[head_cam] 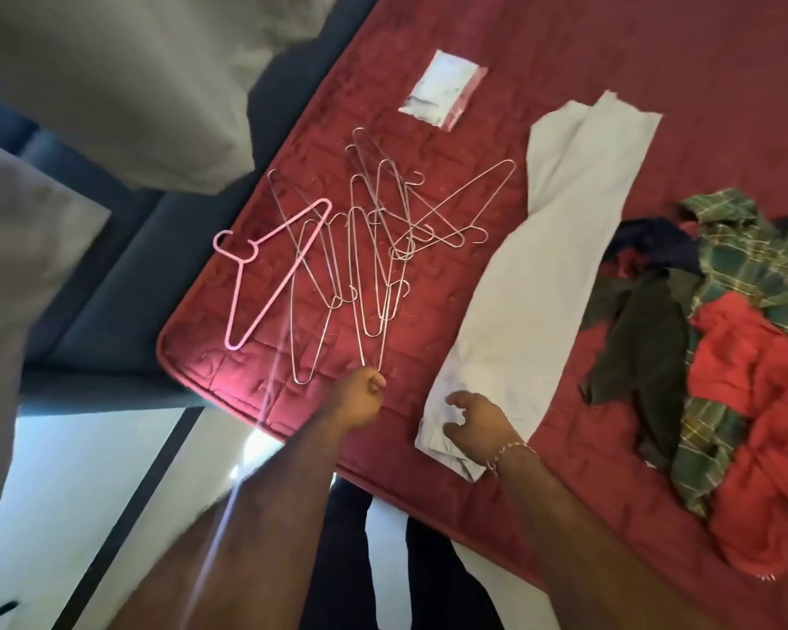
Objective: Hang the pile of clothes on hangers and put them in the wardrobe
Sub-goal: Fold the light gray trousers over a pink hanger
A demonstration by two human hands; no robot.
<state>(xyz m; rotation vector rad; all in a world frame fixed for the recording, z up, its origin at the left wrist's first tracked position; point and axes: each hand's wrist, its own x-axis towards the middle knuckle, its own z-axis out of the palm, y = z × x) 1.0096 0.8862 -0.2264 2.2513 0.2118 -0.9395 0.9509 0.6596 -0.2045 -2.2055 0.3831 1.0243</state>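
1. The left hand [360, 397] is curled in a fist round the near tip of one thin wire hanger [369, 284]. This grip at the hanger's end suggests it is being picked out of the tangle rather than lifted with its neighbours.

2. The right hand [472, 422] rests with loosely bent fingers on the near end of the long pale grey garment [542, 275], holding nothing tightly. It seems placed there to pin the cloth flat and ready for the hanger.

3. That pale grey garment lies stretched lengthwise on the dark red quilted bed cover [656, 61], between the hangers and the pile. It appears to be the piece in hand, set apart so a hanger can go into it.

4. The loose heap of thin wire hangers [383, 229] lies crossed over one another near the corner of the bed, with a pink plastic hanger [265, 270] just beside them on the left. They are within easy reach of the left hand.

5. The pile of clothes [738, 356] waits on the right: a green plaid shirt, red cloth and a dark garment, jumbled together and not yet hung.

6. A small white packet with a red edge [442, 90] lies farther up the bed, well apart from the work.

7. The wardrobe is not in view, so most of the task looks still ahead.
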